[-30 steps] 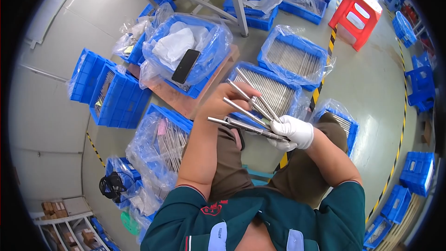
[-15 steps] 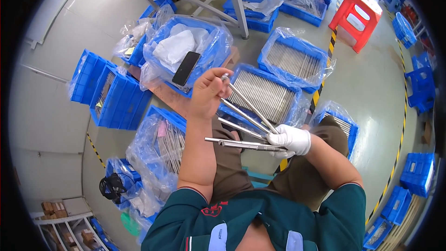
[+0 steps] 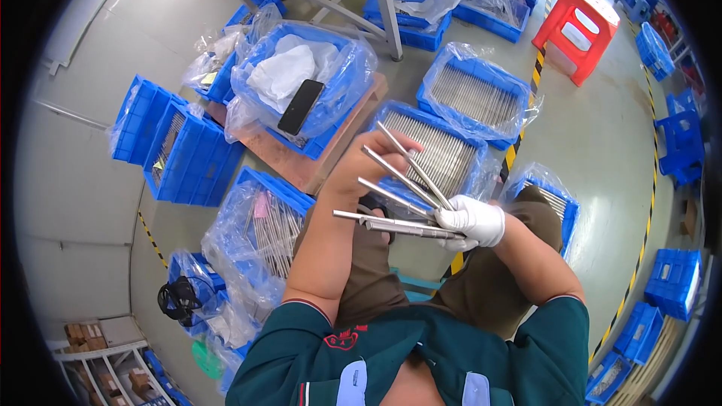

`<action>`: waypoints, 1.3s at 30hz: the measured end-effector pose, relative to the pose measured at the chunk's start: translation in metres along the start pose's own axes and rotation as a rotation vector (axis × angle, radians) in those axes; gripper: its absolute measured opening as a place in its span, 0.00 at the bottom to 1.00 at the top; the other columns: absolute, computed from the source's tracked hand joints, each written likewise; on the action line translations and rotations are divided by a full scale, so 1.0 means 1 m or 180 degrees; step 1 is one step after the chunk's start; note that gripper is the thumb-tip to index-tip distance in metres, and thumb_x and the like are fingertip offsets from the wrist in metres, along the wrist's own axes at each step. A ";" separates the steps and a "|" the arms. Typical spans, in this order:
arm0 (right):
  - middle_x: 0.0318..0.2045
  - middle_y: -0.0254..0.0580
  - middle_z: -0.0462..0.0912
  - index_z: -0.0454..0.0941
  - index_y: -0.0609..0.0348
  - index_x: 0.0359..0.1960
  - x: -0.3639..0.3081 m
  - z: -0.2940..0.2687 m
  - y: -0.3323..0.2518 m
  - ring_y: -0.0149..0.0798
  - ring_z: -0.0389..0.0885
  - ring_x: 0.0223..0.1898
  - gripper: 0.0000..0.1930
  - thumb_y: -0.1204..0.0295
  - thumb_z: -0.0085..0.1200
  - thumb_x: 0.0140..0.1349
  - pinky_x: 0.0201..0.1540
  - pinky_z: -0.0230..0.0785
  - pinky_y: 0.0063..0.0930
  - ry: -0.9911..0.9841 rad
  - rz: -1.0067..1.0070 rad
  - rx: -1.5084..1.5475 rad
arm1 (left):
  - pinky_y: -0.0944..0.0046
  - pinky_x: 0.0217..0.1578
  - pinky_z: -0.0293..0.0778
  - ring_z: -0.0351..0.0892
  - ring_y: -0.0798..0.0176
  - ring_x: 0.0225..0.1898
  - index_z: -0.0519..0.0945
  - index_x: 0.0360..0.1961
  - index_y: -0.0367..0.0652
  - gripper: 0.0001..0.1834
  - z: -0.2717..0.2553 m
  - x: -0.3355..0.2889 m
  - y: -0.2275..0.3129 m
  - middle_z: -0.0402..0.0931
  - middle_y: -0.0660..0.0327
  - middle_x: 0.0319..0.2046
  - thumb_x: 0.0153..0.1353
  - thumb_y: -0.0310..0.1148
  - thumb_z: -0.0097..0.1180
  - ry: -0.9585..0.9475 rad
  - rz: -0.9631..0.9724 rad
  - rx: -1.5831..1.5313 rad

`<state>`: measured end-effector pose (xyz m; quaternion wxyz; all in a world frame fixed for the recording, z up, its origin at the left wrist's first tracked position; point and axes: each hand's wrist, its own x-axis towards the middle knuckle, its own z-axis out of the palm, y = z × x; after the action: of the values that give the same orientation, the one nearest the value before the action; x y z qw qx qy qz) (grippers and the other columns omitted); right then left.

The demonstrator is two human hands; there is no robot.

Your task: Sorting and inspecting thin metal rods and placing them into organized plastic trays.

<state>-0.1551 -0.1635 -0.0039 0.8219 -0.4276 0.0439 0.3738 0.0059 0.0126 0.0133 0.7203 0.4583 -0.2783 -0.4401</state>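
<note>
Several slim, silvery metal rods [image 3: 397, 189] fan out from my right hand [image 3: 472, 223], which wears a white glove and is closed around their near ends. Their free ends point left and upward, in front of my lap. My left hand [image 3: 367, 164] is bare and lies partly behind the fan. Its fingers close around the uppermost rod, below that rod's free tip; the rods hide part of the grip. Just beyond is a blue crate [image 3: 480, 168] lined with clear plastic, holding a row of similar rods.
Another blue crate of rods [image 3: 519, 126] stands behind it, and one [image 3: 571, 218] sits by my right knee. A phone [image 3: 302, 107] rests on a plastic-lined crate on a wooden pallet [image 3: 320, 173]. Loose rods [image 3: 274, 237] fill a crate at left. A red stool [image 3: 577, 30] stands far right.
My left hand has moved right and down from the uppermost rod's tip, going partly behind the fan. That tip now stands free above my fingers. My right hand keeps its hold.
</note>
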 end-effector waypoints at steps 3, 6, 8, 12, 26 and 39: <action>0.12 0.36 0.69 0.75 0.63 0.26 -0.001 -0.004 0.000 0.26 0.62 0.11 0.24 0.50 0.49 0.61 0.13 0.49 0.18 0.0020 -0.0112 -0.0052 | 0.75 0.32 0.69 0.74 0.72 0.31 0.77 0.43 0.34 0.15 0.012 0.006 -0.009 0.76 0.63 0.28 0.53 0.25 0.59 -0.0131 -0.0033 -0.0057; 0.11 0.34 0.67 0.74 0.61 0.24 -0.004 -0.004 0.000 0.24 0.61 0.10 0.23 0.51 0.48 0.62 0.12 0.48 0.17 0.0003 0.0007 0.0078 | 0.72 0.30 0.67 0.69 0.72 0.27 0.76 0.43 0.33 0.16 0.001 0.005 -0.011 0.73 0.64 0.26 0.54 0.28 0.59 0.0427 0.0438 0.0028; 0.11 0.32 0.66 0.73 0.59 0.22 -0.003 -0.006 0.007 0.23 0.59 0.09 0.22 0.51 0.48 0.62 0.11 0.47 0.17 -0.0065 0.0061 0.0012 | 0.72 0.29 0.63 0.66 0.72 0.26 0.75 0.43 0.32 0.18 -0.025 0.007 0.010 0.70 0.65 0.24 0.56 0.35 0.60 0.0505 0.1120 -0.0350; 0.10 0.30 0.64 0.71 0.60 0.28 0.008 -0.009 0.029 0.22 0.58 0.09 0.24 0.47 0.45 0.61 0.11 0.47 0.17 -0.0514 -0.0101 0.0647 | 0.71 0.30 0.61 0.63 0.71 0.27 0.74 0.42 0.34 0.19 -0.055 0.008 0.022 0.68 0.65 0.25 0.57 0.40 0.58 0.1109 0.1434 -0.0904; 0.28 0.41 0.78 0.71 0.63 0.38 0.122 -0.141 0.155 0.36 0.78 0.27 0.06 0.74 0.45 0.62 0.32 0.75 0.33 0.1427 -0.0301 0.2889 | 0.71 0.31 0.62 0.63 0.70 0.28 0.72 0.43 0.33 0.23 -0.046 0.021 0.007 0.68 0.65 0.26 0.59 0.45 0.55 0.0973 0.1160 -0.1245; 0.29 0.44 0.72 0.65 0.67 0.39 0.175 -0.284 0.175 0.41 0.75 0.28 0.07 0.75 0.39 0.66 0.33 0.77 0.36 0.3139 -0.0462 0.2961 | 0.69 0.28 0.62 0.66 0.70 0.27 0.73 0.46 0.33 0.26 -0.046 0.011 0.010 0.70 0.63 0.27 0.60 0.48 0.52 0.0859 0.1037 -0.1622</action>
<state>-0.0732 -0.2097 -0.3688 0.8271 -0.1521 0.5406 0.0214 0.0522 0.0236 0.0029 0.9030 0.2671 -0.1310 -0.3099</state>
